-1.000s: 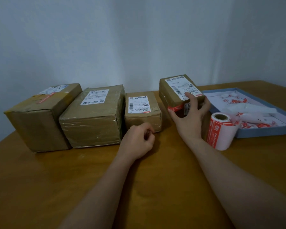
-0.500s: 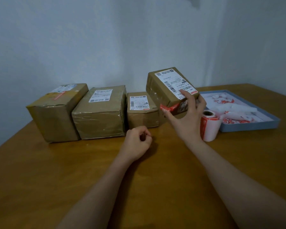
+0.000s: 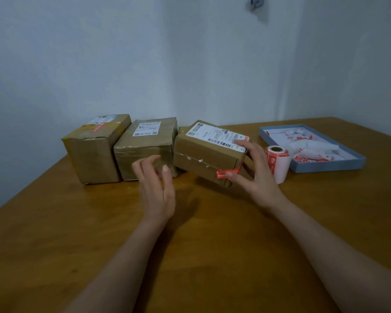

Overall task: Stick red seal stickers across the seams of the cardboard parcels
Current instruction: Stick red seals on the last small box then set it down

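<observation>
Since the earlier frame the small parcel (image 3: 209,152) has swung round in the right hand (image 3: 255,175) and come forward off the worktop (image 3: 212,256), and the left hand (image 3: 157,186) has uncurled from a fist and risen. Now the small parcel hangs tilted above the worktop, its white shipping label (image 3: 218,136) on top and its taped seam facing the person. The right hand's grip is closed on the parcel's right end, fingers over the label edge and thumb pressing on a red seal sticker (image 3: 227,173) at the lower right corner. The left hand is spread with fingers relaxed, holding nothing, just left of the parcel and apart from it. Left of the held parcel stand two larger parcels side by side, the middle one (image 3: 145,147) partly hidden by the left hand, the far-left one (image 3: 95,147) with a red strip on its top. Behind the held parcel a corner of another box barely shows. Right of the parcel, just past the right hand, stands the sticker roll (image 3: 278,162), and beyond it a shallow blue tray (image 3: 330,164) holding peeled white and red backing scraps (image 3: 307,146).
</observation>
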The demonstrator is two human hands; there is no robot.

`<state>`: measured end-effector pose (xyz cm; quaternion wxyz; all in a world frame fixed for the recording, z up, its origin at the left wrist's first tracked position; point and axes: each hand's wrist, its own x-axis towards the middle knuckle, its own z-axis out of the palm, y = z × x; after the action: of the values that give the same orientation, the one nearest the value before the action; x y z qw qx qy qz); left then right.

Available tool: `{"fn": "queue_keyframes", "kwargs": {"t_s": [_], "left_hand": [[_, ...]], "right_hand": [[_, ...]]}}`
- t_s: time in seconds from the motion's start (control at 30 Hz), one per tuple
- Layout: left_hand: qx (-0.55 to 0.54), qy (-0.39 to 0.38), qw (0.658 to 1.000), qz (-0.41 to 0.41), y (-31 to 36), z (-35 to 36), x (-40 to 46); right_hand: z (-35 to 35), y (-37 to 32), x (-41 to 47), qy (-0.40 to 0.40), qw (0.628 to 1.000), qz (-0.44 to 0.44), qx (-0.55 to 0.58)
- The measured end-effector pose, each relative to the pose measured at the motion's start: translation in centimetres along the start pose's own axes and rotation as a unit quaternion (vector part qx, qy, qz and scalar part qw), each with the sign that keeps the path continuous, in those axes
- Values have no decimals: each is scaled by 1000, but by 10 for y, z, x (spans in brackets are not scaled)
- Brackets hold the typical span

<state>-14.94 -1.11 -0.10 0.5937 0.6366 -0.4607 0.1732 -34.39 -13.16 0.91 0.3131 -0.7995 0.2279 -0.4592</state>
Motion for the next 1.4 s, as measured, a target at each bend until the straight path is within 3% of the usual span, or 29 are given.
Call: {"fn": "queue_keyframes", "kwargs": {"t_s": [0.07,0.2,0.4,0.57,0.7,0.9,1.03,1.2,1.4], "left_hand": [[-27,35,999,-22,-1,-9,2],[-38,-15,995,-89,-13,-16,-1],[-56,-134,965,-220,-4,-9,-4],[-91,-194,937,-274,15,-9,-3],[-123,-194,932,-281,22,-8,-3],[-212,-118,938,-246,23,-17,2],[-204,-63,952,-218,22,-17,3],[-170,-114,953,-224,21,-15,0],[-225,-172,927,-247,26,-16,-1]], "right_hand": [[-1,-1,-7,-38,999,16,27],[-5,-6,-14,-102,990,51,89],[-4,-7,-9,33,991,125,43],[-2,-14,-8,-25,976,215,38],[3,-19,-11,-61,974,213,37],[2,-21,-10,12,982,158,105],[3,-25,-10,58,983,133,109],[6,-24,-12,43,992,112,49],[7,-30,-14,22,991,113,61]]}}
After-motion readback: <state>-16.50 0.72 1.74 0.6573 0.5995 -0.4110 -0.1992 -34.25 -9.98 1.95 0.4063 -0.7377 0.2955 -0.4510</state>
